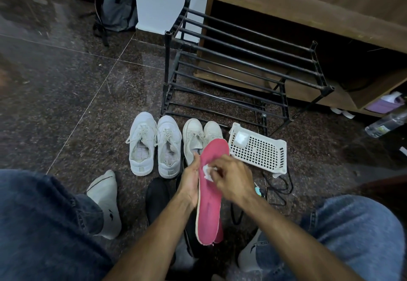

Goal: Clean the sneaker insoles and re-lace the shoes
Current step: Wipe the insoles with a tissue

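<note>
Speckled polished stone floor (66, 95) | left hand (189, 181) grips long pink insole (209, 210) | right hand (233, 181) pinches crumpled white wipe (208, 170) against it

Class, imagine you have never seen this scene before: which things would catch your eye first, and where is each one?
The bright pink insole at centre stands out most: the left hand holds its edge while the right hand presses a small white wipe on it. Just beyond, two pairs of white sneakers stand in a row on the dark floor, with a white plastic basket to their right and a black shoe rack behind.
</note>
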Demonstrator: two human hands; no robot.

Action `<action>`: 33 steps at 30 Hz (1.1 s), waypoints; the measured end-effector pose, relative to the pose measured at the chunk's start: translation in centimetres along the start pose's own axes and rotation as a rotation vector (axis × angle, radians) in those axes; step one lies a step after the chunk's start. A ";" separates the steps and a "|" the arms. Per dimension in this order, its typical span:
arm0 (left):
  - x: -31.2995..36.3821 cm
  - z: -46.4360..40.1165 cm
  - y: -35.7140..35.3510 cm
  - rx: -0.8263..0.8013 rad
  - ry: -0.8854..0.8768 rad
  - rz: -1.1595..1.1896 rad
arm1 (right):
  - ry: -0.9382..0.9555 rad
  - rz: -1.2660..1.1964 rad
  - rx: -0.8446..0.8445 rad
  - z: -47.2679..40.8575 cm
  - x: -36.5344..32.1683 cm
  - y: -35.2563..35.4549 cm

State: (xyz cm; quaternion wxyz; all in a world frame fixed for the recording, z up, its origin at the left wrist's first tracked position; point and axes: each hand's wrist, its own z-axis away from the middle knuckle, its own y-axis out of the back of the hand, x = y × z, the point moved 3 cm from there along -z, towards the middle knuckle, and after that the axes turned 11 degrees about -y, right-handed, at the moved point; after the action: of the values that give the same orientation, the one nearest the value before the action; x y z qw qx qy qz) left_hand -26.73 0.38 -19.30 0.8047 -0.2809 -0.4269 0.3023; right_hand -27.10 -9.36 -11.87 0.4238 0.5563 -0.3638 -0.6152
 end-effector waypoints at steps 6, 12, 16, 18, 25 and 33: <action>-0.3 0.3 -0.4 -0.057 0.004 -0.054 | -0.176 0.029 0.190 -3.3 1.0 1.3; 0.0 -0.2 0.0 -0.058 0.001 -0.011 | -0.050 0.009 0.004 -1.2 -0.4 0.3; -0.1 -0.7 0.3 -0.033 -0.006 -0.025 | 0.089 0.068 -0.132 1.5 -1.3 0.0; -0.3 -0.4 -0.3 -0.055 0.020 -0.007 | 0.038 0.074 -0.041 0.3 -0.8 0.4; -0.2 0.1 -0.5 -0.073 0.075 0.046 | -0.177 -0.060 0.218 -2.4 -0.3 1.2; -1.3 -0.4 -0.1 -0.017 0.034 -0.088 | 0.056 0.002 0.001 0.7 -0.7 -1.0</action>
State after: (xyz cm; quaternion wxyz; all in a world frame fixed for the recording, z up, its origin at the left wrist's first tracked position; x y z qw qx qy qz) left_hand -26.98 -0.68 -20.06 0.8218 -0.2737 -0.4279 0.2582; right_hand -27.86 -8.32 -12.45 0.4342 0.5731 -0.3524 -0.5990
